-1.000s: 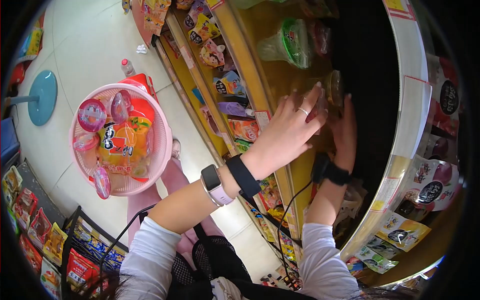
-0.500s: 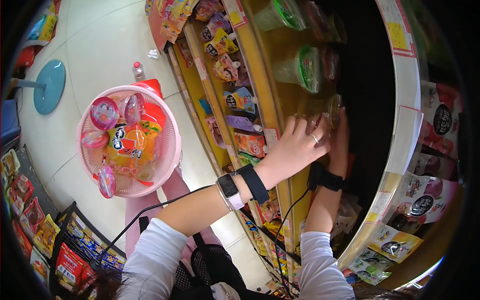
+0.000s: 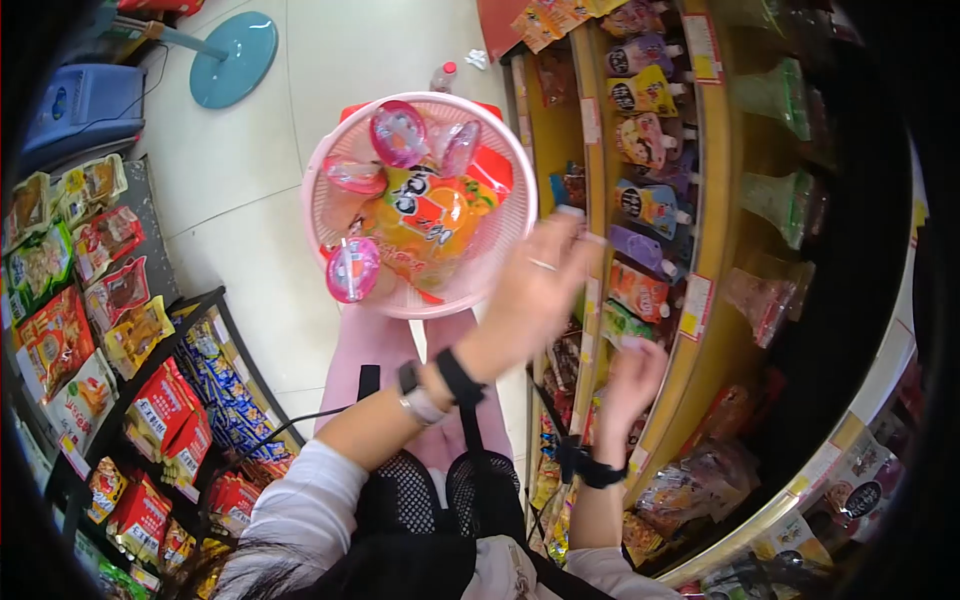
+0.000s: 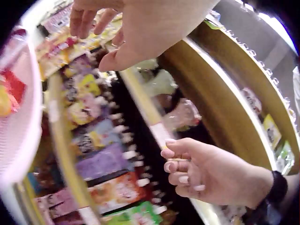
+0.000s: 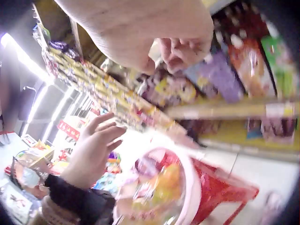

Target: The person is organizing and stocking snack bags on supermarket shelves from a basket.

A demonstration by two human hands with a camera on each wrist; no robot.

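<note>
Between the pink basket [image 3: 313, 205] and the shelves, my left hand [image 3: 525, 300] is raised with its fingers extended and nothing in it. Lower right of it, my right hand [image 3: 630, 385] hovers in front of the shelf edge, fingers loosely bent and empty, as the left wrist view also shows [image 4: 213, 176]. Inside the basket lie an orange printed bag [image 3: 425, 210] and several clear cups with pink lids, one at the back [image 3: 398, 133] and one at the front left [image 3: 352, 268]. A clear cup with reddish contents [image 3: 762, 300] lies on the upper shelf.
Pouches with spouts [image 3: 645, 200] line the shelf on the right, below green-rimmed cups [image 3: 785, 205]. Snack racks [image 3: 165, 420] stand at the lower left. A blue round base [image 3: 233, 60] and a small bottle [image 3: 443, 76] are on the floor.
Both hands have come out of the upper shelf and moved apart, the left one towards the basket. The head view has turned, so basket and shelves appear further right.
</note>
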